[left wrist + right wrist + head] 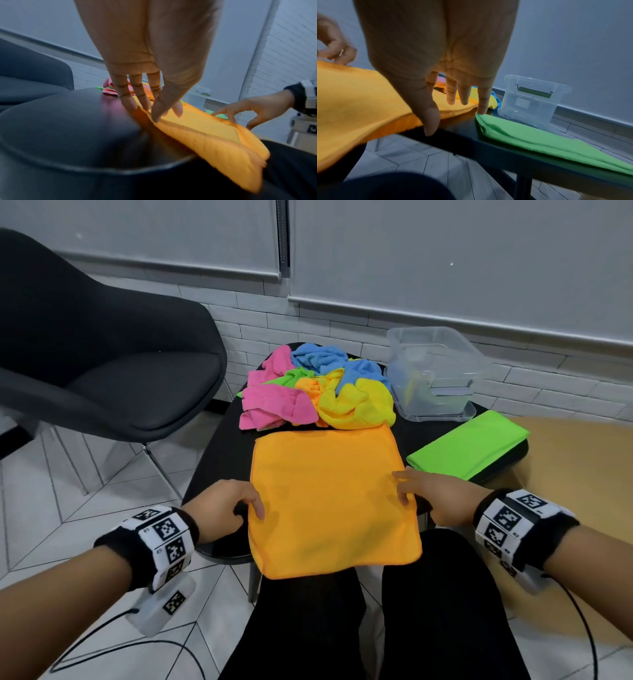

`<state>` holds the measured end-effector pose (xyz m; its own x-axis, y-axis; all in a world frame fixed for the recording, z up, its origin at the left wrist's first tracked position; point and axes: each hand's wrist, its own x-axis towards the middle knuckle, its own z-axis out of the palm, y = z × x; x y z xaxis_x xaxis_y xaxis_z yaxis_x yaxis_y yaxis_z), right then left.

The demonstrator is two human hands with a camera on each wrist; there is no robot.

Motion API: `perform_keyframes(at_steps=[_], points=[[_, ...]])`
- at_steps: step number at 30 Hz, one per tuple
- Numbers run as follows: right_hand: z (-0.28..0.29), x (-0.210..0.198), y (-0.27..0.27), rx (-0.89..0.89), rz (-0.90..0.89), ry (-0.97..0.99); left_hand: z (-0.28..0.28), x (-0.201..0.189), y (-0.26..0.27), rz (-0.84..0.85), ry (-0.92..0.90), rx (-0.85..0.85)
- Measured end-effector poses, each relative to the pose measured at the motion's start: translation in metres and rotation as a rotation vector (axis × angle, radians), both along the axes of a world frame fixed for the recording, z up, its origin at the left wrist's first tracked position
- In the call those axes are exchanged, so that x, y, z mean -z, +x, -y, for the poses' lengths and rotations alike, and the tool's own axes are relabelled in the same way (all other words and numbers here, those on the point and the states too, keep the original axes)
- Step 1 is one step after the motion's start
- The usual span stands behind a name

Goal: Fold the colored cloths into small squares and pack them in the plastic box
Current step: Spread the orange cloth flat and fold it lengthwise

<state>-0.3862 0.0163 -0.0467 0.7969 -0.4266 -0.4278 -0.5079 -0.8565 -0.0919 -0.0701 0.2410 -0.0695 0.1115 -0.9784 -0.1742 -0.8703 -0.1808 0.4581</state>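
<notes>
Two hands flank one flat orange microfibre cloth (329, 494), spread at lower centre of the head view on the dark round worktop (219, 460), near edge hanging off toward the lap. Left hand (227, 503) — grip pinching the cloth's left edge, thumb over, fingers under. Right hand (433, 491) — grip released, straight fingers resting at the right edge, equally near. Cloth lies between both, roughly square; likely next fold runs near edge to far. Clear plastic box (433, 371) upper right; folded green cloth (469, 448) beside it; crumpled coloured cloth pile (318, 388) behind.
</notes>
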Motion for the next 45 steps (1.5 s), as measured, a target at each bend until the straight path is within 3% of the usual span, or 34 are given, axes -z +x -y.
perform_keyframes(at_steps=[4, 12, 15, 19, 25, 33, 45], points=[[-0.015, 0.009, -0.012, -0.074, -0.003, -0.093, -0.01, 0.0, -0.014, 0.028, 0.017, 0.104], [-0.02, 0.024, -0.013, -0.125, 0.063, -0.056, -0.011, 0.001, -0.017, 0.155, 0.1, 0.142], [-0.017, 0.018, -0.013, -0.02, 0.203, 0.081, -0.011, -0.003, -0.014, 0.077, 0.074, 0.086], [-0.007, 0.003, -0.006, 0.153, 0.391, 0.186, -0.001, -0.006, -0.007, -0.16, -0.044, -0.112], [0.018, 0.002, 0.015, 0.365, 0.516, 0.107, 0.028, 0.006, 0.007, -0.375, -0.14, -0.479], [0.035, 0.026, 0.042, 0.6, 0.457, -0.011, 0.056, 0.023, 0.006, -0.173, -0.101, -0.752], [0.037, 0.033, 0.052, 0.726, 0.396, -0.048, 0.061, 0.021, 0.002, -0.092, -0.063, -0.773]])
